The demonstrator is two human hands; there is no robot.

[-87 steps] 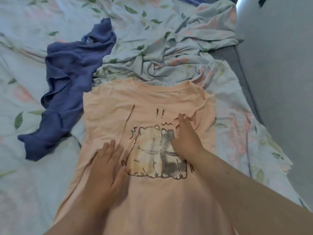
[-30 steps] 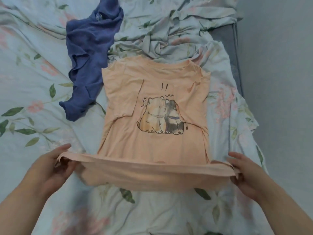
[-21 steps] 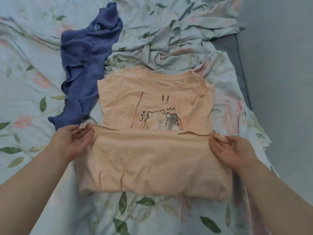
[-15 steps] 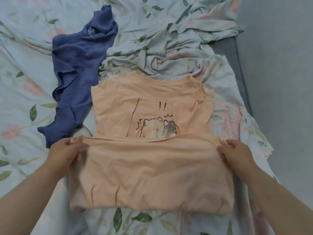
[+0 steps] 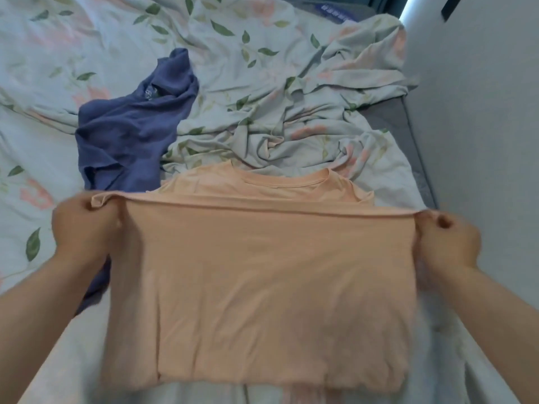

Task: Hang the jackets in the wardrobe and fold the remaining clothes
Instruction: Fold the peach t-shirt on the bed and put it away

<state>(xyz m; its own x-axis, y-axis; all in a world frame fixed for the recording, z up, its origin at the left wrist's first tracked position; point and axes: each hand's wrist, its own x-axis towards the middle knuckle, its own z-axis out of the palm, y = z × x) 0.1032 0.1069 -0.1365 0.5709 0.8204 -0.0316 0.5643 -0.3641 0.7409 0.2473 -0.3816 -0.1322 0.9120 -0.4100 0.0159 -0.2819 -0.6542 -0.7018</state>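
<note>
now your peach t-shirt (image 5: 262, 281) lies on the flowered bedsheet (image 5: 43, 135), plain side doubled up toward its collar. your left hand (image 5: 84, 231) and right hand (image 5: 449, 243) each pinch a corner of its raised hem. a crumpled blue shirt (image 5: 128, 135) touches its left side.

Peach t-shirt (image 5: 262, 287) lies half-folded, crumpled blue garment (image 5: 128, 135) just beside it.

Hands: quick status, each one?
Left hand: grips the peach T-shirt hem, left corner.
Right hand: grips the hem's right corner.
</note>
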